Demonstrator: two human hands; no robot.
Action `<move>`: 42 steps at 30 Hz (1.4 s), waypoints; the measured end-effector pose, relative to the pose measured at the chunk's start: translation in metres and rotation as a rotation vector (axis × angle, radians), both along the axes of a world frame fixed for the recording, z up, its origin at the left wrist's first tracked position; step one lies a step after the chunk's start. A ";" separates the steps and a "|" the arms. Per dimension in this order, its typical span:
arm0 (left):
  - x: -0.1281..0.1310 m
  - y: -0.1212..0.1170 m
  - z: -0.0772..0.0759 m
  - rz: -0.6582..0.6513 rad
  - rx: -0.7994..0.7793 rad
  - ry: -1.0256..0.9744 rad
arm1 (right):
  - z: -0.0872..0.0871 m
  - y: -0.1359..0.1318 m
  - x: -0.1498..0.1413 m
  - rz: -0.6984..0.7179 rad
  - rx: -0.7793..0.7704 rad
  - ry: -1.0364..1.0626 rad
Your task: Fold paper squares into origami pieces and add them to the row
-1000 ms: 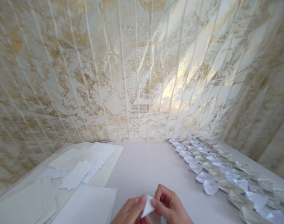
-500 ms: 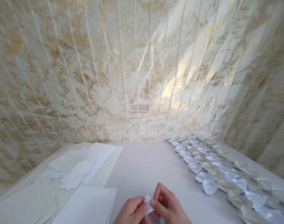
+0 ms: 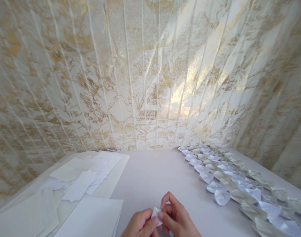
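Observation:
A small folded piece of white paper (image 3: 155, 212) is pinched between my two hands at the bottom centre, its pointed tip facing up. My left hand (image 3: 142, 223) grips it with the thumb pressed on the near face. On the other side, my right hand (image 3: 174, 217) holds the paper's right edge between thumb and fingers, the index finger bent above it. The lower part of the paper is hidden behind the thumbs.
On the left lie a stack of white sheets (image 3: 91, 217) and several loose paper pieces (image 3: 80, 186). Rows of folded white and greyish paper shapes (image 3: 222, 197) line the right of the pale table (image 3: 148, 174). A gold-patterned curtain (image 3: 130, 82) hangs behind.
My right hand's index finger has lifted and bent slightly further above the paper. Both hands stay at nearly the same spot, still on the folded paper.

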State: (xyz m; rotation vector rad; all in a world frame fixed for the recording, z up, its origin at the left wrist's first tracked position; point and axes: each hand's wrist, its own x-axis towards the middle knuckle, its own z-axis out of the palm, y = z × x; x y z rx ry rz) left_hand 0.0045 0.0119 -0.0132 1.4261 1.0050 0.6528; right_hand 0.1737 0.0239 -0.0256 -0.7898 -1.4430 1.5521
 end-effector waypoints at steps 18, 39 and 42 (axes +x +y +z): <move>-0.008 0.010 -0.005 -0.091 -0.146 -0.258 | 0.013 0.001 0.006 -0.093 0.051 -0.123; -0.006 0.007 -0.012 -0.010 -0.083 -0.161 | 0.005 -0.002 -0.001 0.102 0.028 -0.016; -0.008 0.005 -0.008 0.056 -0.148 -0.220 | 0.006 -0.001 0.000 0.094 0.025 0.006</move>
